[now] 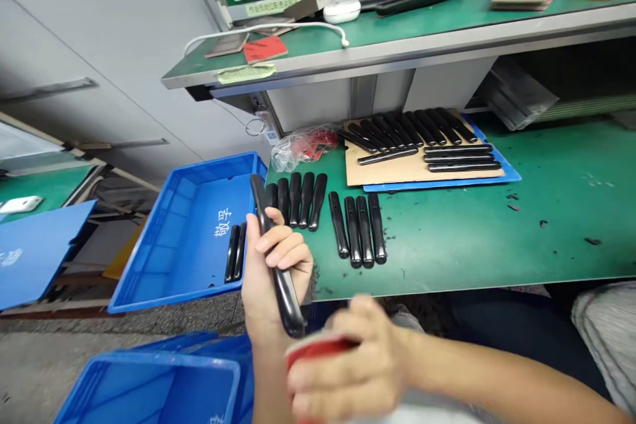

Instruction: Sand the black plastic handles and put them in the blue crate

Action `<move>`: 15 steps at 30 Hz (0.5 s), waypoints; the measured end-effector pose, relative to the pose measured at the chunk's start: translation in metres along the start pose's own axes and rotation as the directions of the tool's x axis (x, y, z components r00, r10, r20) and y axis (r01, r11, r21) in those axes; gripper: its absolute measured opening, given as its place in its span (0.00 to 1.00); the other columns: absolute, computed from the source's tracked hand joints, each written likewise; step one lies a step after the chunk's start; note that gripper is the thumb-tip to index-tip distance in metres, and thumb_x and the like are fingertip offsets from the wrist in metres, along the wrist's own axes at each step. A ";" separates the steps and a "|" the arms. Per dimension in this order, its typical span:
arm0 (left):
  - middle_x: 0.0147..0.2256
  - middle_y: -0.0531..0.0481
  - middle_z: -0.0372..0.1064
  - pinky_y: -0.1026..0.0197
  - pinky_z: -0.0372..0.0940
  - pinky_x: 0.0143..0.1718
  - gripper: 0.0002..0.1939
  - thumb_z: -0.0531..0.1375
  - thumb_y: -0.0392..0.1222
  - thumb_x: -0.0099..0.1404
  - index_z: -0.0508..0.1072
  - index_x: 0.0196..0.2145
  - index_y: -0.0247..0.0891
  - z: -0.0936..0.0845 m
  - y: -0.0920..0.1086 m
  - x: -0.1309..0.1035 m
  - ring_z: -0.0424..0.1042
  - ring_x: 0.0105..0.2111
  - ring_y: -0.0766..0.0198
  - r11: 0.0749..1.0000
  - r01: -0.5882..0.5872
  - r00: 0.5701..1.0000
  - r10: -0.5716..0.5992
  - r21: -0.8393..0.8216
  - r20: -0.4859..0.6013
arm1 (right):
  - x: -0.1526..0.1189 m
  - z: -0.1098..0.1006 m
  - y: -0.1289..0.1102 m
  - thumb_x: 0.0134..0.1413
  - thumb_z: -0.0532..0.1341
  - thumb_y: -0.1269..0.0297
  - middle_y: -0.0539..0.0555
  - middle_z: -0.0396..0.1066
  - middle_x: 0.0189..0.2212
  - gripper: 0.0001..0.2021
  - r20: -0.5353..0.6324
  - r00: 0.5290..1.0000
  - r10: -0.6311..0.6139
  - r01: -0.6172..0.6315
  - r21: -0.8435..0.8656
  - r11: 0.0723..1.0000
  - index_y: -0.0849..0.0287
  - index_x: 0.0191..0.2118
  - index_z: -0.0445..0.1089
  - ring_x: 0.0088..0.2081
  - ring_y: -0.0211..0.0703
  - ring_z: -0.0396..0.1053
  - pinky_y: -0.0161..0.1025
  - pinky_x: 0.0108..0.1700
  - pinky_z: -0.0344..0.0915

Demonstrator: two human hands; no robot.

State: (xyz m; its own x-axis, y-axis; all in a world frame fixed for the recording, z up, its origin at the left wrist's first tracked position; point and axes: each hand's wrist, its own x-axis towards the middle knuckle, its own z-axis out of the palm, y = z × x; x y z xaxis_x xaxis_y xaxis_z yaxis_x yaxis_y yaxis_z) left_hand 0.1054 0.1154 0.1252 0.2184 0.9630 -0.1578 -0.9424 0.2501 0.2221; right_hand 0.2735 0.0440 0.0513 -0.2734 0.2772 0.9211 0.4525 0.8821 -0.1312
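My left hand [279, 265] is wrapped round a glossy black handle [285, 295], which slants from upper left to lower right in front of the table edge. My right hand [355, 364], smeared by motion, grips a red sanding pad [315, 351] with a pale backing. The pad is close to the handle's lower end; I cannot tell whether they touch. Beyond my left hand, several black handles [309, 195] lie side by side on the green table [457, 232]. Another row of handles [365, 228] is just to their right.
More black handles [402, 129] lie on a cardboard sheet [382, 175] at the back. A blue tray [189, 212] at the left holds two handles; a blue bin [163, 364] stands below. The shelf [387, 33] overhangs the table, carrying red pads [265, 48] and a white cable.
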 end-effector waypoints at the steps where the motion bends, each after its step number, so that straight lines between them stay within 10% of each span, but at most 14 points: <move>1: 0.19 0.60 0.65 0.72 0.63 0.24 0.21 0.47 0.55 0.77 0.69 0.49 0.37 -0.010 0.001 0.011 0.66 0.20 0.73 0.980 -0.052 0.996 0.064 0.190 -0.057 | -0.003 -0.002 -0.006 0.63 0.62 0.57 0.37 0.66 0.64 0.11 0.057 0.996 -0.075 0.073 0.040 0.997 0.40 0.49 0.77 0.41 0.36 0.74 0.37 0.37 0.68; 3: 0.19 0.59 0.63 0.68 0.63 0.24 0.29 0.47 0.64 0.73 0.67 0.55 0.37 -0.038 -0.003 0.036 0.65 0.20 0.69 0.707 -0.062 0.962 0.230 0.705 -0.146 | -0.017 -0.010 -0.010 0.66 0.58 0.60 0.45 0.70 0.61 0.12 0.136 0.989 -0.059 0.048 0.082 0.996 0.50 0.48 0.78 0.40 0.39 0.74 0.40 0.38 0.69; 5: 0.24 0.56 0.69 0.64 0.63 0.23 0.33 0.52 0.64 0.70 0.61 0.61 0.38 -0.072 -0.018 0.060 0.66 0.20 0.66 0.195 0.068 0.919 0.369 0.979 -0.138 | -0.036 -0.025 -0.006 0.69 0.52 0.66 0.59 0.74 0.57 0.17 0.143 0.979 0.142 -0.152 0.060 0.987 0.61 0.55 0.73 0.47 0.47 0.76 0.49 0.44 0.70; 9: 0.44 0.40 0.74 0.53 0.68 0.39 0.32 0.60 0.48 0.67 0.60 0.65 0.36 -0.136 -0.069 0.090 0.76 0.35 0.54 -0.189 0.141 0.912 0.406 0.972 -0.054 | -0.067 -0.057 0.002 0.68 0.50 0.70 0.67 0.74 0.55 0.21 0.036 0.871 0.491 -0.490 -0.037 0.871 0.63 0.63 0.64 0.55 0.54 0.74 0.56 0.48 0.72; 15: 0.58 0.27 0.63 0.40 0.59 0.57 0.29 0.49 0.45 0.73 0.62 0.66 0.26 -0.178 -0.112 0.111 0.61 0.59 0.38 -0.604 0.177 0.910 0.401 0.777 0.105 | -0.063 -0.084 0.045 0.66 0.59 0.56 0.63 0.78 0.48 0.14 -0.103 0.831 0.547 -0.555 -0.070 0.829 0.59 0.46 0.77 0.48 0.53 0.77 0.49 0.44 0.72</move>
State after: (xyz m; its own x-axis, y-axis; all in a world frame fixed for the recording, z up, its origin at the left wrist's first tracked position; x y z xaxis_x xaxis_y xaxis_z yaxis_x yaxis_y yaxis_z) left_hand 0.1905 0.1764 -0.0888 -0.1525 0.9872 0.0461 0.8046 0.0969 0.5858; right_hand 0.3823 0.0342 0.0178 0.1076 0.6739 0.7309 0.5859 0.5510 -0.5942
